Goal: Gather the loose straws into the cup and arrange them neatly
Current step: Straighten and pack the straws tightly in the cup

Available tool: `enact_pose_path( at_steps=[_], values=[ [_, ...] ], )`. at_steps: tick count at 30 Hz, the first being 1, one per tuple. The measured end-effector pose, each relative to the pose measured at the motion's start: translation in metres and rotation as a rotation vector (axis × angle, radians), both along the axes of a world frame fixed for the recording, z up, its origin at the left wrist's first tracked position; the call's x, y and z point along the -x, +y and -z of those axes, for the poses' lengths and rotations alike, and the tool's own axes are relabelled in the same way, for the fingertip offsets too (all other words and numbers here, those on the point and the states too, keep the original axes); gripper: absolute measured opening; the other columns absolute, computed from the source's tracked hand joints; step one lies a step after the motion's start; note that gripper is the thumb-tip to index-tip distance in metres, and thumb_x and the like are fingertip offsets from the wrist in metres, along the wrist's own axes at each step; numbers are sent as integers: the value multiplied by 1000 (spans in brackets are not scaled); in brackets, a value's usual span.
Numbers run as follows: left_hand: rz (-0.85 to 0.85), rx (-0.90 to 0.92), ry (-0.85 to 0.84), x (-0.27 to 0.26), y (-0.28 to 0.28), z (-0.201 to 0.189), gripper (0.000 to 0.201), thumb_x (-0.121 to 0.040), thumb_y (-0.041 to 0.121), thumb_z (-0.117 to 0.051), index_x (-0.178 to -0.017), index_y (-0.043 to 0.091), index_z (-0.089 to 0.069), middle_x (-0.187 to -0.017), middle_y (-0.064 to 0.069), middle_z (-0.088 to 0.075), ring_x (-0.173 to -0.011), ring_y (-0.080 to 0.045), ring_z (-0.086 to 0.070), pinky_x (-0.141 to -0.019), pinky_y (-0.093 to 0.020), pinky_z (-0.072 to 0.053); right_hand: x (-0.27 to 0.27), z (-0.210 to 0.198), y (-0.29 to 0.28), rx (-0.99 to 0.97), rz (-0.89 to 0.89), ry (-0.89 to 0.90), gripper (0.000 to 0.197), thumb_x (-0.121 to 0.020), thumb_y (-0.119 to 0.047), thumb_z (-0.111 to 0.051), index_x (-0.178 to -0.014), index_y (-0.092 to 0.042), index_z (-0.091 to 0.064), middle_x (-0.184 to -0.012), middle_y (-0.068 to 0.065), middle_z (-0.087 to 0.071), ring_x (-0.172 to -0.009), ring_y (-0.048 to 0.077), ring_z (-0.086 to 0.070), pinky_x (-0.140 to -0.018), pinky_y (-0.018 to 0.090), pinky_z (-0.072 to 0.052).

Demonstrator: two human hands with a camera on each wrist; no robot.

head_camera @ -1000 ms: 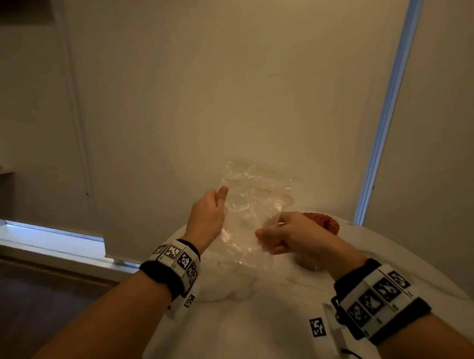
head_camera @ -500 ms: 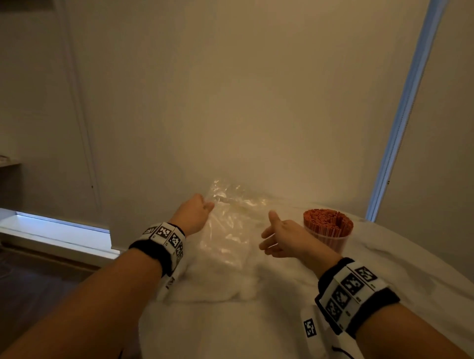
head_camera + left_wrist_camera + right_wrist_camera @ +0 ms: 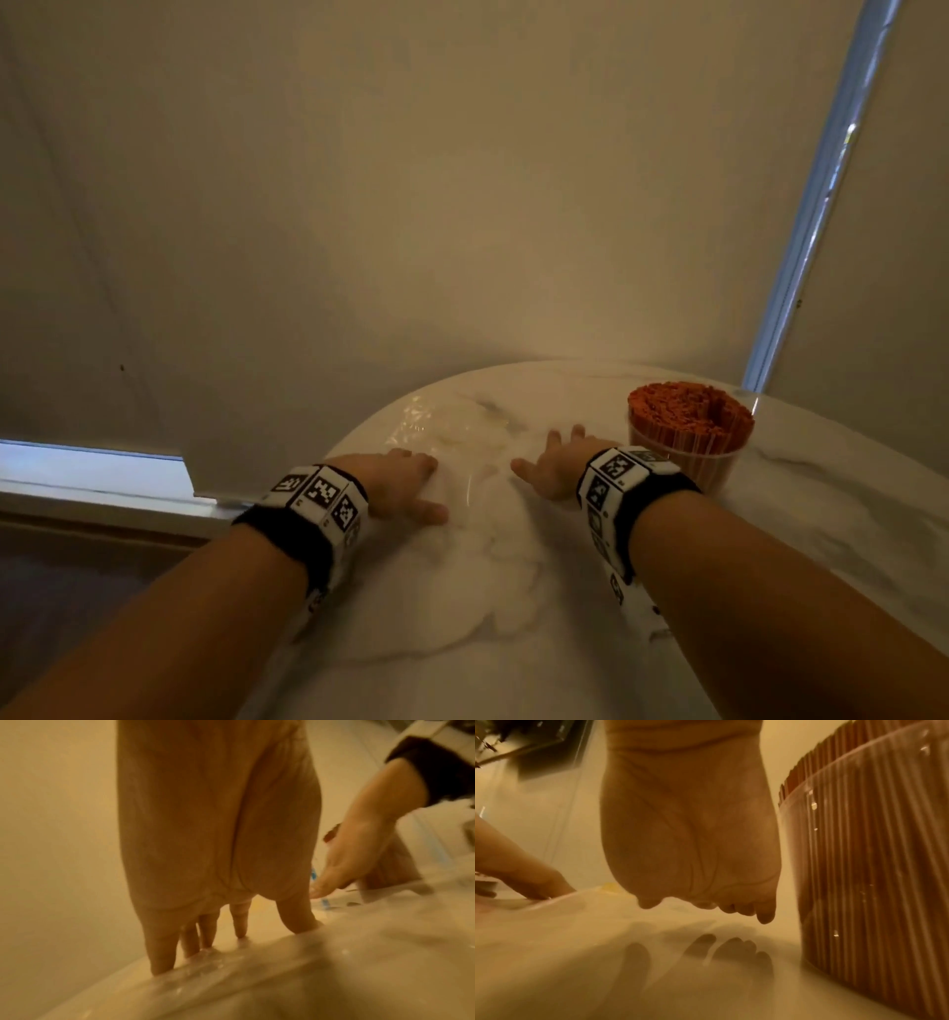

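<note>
My left hand and right hand are lying flat, fingers spread, pressing the bag onto the tabletop. Cup of straws is standing near the far right edge; a careless right wrist risks toppling it.

both forearms bare, no sleeves in view. left wrist: black band carrying white panels printed with square black-and-white coded markers, three panels facing up. right wrist: matching black band, same white marker panels; a further white strip with markers hangs below it. no rings seen on the fingers.
</note>
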State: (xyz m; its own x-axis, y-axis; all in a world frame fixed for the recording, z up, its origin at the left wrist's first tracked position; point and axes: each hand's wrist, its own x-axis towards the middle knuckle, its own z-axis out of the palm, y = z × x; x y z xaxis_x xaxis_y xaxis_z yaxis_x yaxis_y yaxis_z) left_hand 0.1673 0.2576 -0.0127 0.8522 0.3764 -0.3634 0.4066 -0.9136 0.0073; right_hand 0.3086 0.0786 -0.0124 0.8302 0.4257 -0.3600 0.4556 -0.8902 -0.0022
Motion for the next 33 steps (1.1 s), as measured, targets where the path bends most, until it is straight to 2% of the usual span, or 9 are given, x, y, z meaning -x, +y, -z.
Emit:
enact_pose_path(
  at_steps=[4,6,10,12,20,24,27,31,33],
  values=[
    [14,52,6,-34,25,-10,98,-75,73,-72,-155,35,-30,-160,0,-37,-141,-25,-43,-117,-45,-33,-11,11,1,34,-158,-147,111,-75,-94,-22,-152,-15,-34,-156,13,-37,-140,35,-38,-114,47,-27],
    [9,65,13,-57,32,-11,96,-72,77,-70,-151,35,-36,-157,1,-41,-139,-25,-45,-117,-44,-33,-15,18,4,40,-182,-194,115,-70,-97,-22,-147,-13,-43,-151,13,-44,-136,36,-43,-111,48,-31],
    [19,76,-61,-104,39,-8,80,-76,81,-61,-138,31,-50,-147,1,-52,-132,-23,-51,-114,-43,-36,-21,23,11,113,-68,-85,127,-64,-100,-16,-158,-15,-5,-165,17,-3,-146,43,-26,-115,51,-25],
    [18,102,-85,-127,41,-7,80,-76,77,-66,-138,29,-50,-146,0,-53,-131,-23,-51,-113,-41,-36,-25,23,13,150,-21,-47,132,-60,-101,-16,-158,-16,8,-164,20,7,-146,44,-24,-115,50,-26],
    [75,-57,-130,-198,36,-13,76,-78,58,-79,-145,36,-50,-151,-5,-46,-136,-31,-45,-110,-39,-35,-32,29,16,166,-12,2,136,-56,-103,-19,-156,-18,15,-164,20,12,-149,44,-10,-117,52,-19],
    [78,-54,-264,-225,29,-7,47,-93,23,-72,-138,21,-61,-141,-6,-58,-126,-28,-56,-97,-29,-43,-34,32,17,162,-10,20,137,-55,-103,-21,-155,-17,17,-163,21,15,-150,45,-2,-118,55,-15],
    [88,-32,-289,-238,23,0,33,-103,24,-53,-131,14,-66,-135,-9,-64,-122,-29,-60,-99,-31,-45,-34,31,19,174,5,46,136,-57,-102,-22,-155,-17,20,-162,21,19,-150,45,2,-118,56,-11],
    [105,1,-297,-241,19,2,34,-102,27,-52,-132,21,-67,-132,-4,-66,-120,-25,-60,-92,-26,-41,-34,27,18,178,-7,58,135,-60,-101,-24,-154,-16,20,-161,22,20,-150,46,4,-118,57,-11],
    [102,10,-283,-240,20,1,36,-102,27,-52,-136,22,-64,-137,-3,-63,-125,-24,-58,-98,-28,-40,-35,28,19,187,-5,67,135,-59,-101,-24,-154,-16,21,-161,23,21,-149,46,4,-118,57,-12]
  ],
)
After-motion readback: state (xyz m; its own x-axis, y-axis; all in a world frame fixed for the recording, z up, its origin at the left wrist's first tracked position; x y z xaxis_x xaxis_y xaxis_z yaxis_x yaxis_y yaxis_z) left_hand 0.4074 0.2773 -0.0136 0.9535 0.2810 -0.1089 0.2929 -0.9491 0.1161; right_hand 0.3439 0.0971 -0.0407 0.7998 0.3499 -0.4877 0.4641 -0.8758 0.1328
